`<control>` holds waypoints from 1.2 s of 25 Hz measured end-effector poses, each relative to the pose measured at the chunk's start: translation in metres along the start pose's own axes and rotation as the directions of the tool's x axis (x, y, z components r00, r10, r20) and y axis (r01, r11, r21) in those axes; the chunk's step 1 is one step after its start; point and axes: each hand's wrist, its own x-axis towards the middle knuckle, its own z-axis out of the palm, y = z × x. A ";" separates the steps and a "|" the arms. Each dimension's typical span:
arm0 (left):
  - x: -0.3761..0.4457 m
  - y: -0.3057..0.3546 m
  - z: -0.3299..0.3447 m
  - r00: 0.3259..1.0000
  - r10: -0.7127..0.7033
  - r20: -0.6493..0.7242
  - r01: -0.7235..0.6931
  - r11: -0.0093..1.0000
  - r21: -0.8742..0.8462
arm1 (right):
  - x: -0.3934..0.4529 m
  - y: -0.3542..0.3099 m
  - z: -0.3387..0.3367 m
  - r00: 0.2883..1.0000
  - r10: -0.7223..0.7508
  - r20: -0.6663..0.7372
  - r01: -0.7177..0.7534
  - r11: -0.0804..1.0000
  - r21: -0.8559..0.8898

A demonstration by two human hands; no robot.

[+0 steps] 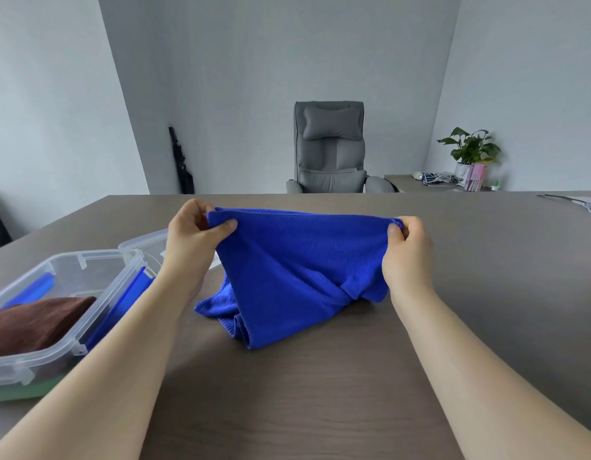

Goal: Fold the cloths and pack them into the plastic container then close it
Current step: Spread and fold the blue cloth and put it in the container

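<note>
A blue cloth (297, 267) hangs stretched between my hands above the brown table (320, 393), its lower part crumpled on the tabletop. My left hand (194, 240) pinches its upper left corner, and my right hand (407, 254) pinches its upper right corner. At the left stands the clear plastic container (98, 293) with blue clips, open. A folded brown cloth (32, 323) lies inside it. The container's clear lid (148, 244) lies behind it, partly hidden by my left forearm.
A grey office chair (330, 151) stands behind the table's far edge. A side desk at the back right carries a potted plant (470, 151) and cables. A dark umbrella (181, 161) leans on the wall. White items (586, 204) lie at the table's far right.
</note>
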 end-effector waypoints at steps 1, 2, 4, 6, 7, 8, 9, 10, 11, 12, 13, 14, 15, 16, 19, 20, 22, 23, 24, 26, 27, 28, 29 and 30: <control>0.001 0.001 0.000 1.000 -0.011 0.018 0.012 1.000 -0.018 | 0.001 0.000 0.000 1.000 0.002 -0.009 -0.002 1.000 0.007; 0.002 0.002 0.000 0.998 -0.038 0.048 0.039 0.999 -0.032 | 0.001 -0.001 -0.001 1.000 0.005 -0.021 -0.005 1.000 0.021; 0.004 0.005 -0.002 0.980 -0.127 0.153 0.136 0.989 -0.051 | 0.002 -0.002 -0.003 0.999 0.014 -0.043 -0.012 0.999 0.049; 0.003 0.008 -0.004 0.938 -0.203 0.282 0.230 0.971 -0.065 | 0.003 -0.003 -0.004 0.999 0.008 -0.053 -0.005 0.998 0.060; 0.002 0.010 -0.005 0.920 -0.224 0.322 0.258 0.964 -0.066 | 0.002 -0.003 -0.004 0.999 0.000 -0.054 0.003 0.998 0.061; 0.001 0.011 -0.006 0.908 -0.239 0.344 0.282 0.956 -0.079 | 0.002 -0.003 -0.004 0.998 -0.005 -0.055 0.009 0.998 0.061; 0.001 0.012 -0.008 0.904 -0.249 0.347 0.303 0.947 -0.109 | 0.002 -0.003 -0.004 0.998 -0.009 -0.057 0.012 0.998 0.061; 0.002 0.015 -0.010 0.905 -0.253 0.342 0.317 0.937 -0.147 | 0.003 -0.004 -0.004 0.998 -0.012 -0.057 0.015 0.998 0.062; 0.003 0.017 -0.010 0.909 -0.247 0.336 0.319 0.931 -0.179 | 0.003 -0.004 -0.004 0.998 -0.013 -0.055 0.017 0.998 0.063; 0.003 0.020 -0.009 0.914 -0.235 0.331 0.310 0.930 -0.197 | 0.003 -0.003 -0.004 0.999 -0.012 -0.051 0.016 0.998 0.062; 0.001 0.022 -0.008 0.922 -0.218 0.321 0.290 0.937 -0.197 | 0.002 -0.003 -0.004 0.999 -0.004 -0.047 0.007 0.998 0.063; -0.003 0.024 -0.004 0.931 -0.204 0.302 0.268 0.944 -0.191 | 0.001 -0.002 -0.006 0.999 0.008 -0.041 -0.005 0.998 0.065; -0.008 0.026 0.001 0.942 -0.196 0.272 0.251 0.950 -0.187 | -0.001 -0.002 -0.009 0.999 0.020 -0.034 -0.017 0.997 0.071; -0.014 0.026 0.006 0.951 -0.200 0.235 0.246 0.951 -0.189 | -0.003 -0.002 -0.011 0.999 0.030 -0.023 -0.029 0.997 0.077; -0.026 0.034 0.008 0.960 -0.246 0.131 0.268 0.945 -0.190 | -0.003 -0.007 -0.021 0.998 0.057 -0.008 -0.056 0.992 0.113; -0.026 0.044 0.005 0.962 -0.251 0.111 0.268 0.947 -0.177 | -0.001 -0.014 -0.026 0.999 0.054 0.001 -0.053 0.991 0.125; -0.018 0.069 -0.004 0.968 -0.230 0.096 0.243 0.958 -0.153 | 0.004 -0.034 -0.036 1.000 0.005 0.028 -0.008 0.993 0.117; -0.014 0.085 -0.008 0.974 -0.207 0.092 0.218 0.966 -0.137 | 0.008 -0.047 -0.042 0.999 -0.032 0.044 0.027 0.993 0.115; -0.009 0.102 -0.011 0.980 -0.180 0.085 0.189 0.975 -0.115 | 0.012 -0.063 -0.049 0.996 -0.073 0.060 0.066 0.992 0.111; -0.002 0.138 -0.015 0.991 -0.118 0.058 0.121 0.992 -0.045 | 0.019 -0.100 -0.066 0.985 -0.153 0.083 0.146 0.986 0.077; 0.000 0.157 -0.017 0.996 -0.081 0.038 0.081 0.997 -0.010 | 0.023 -0.121 -0.075 0.978 -0.192 0.078 0.188 0.981 0.049; 0.002 0.175 -0.019 0.999 -0.050 0.009 0.050 0.999 0.016 | 0.026 -0.142 -0.084 0.969 -0.240 0.056 0.239 0.971 0.017; 0.003 0.192 -0.021 0.999 -0.030 -0.021 0.031 0.999 0.034 | 0.028 -0.163 -0.093 0.955 -0.296 0.012 0.296 0.955 -0.005; 0.003 0.210 -0.023 0.999 -0.013 -0.038 0.015 0.999 0.052 | 0.027 -0.184 -0.102 0.936 -0.349 -0.036 0.349 0.937 -0.012</control>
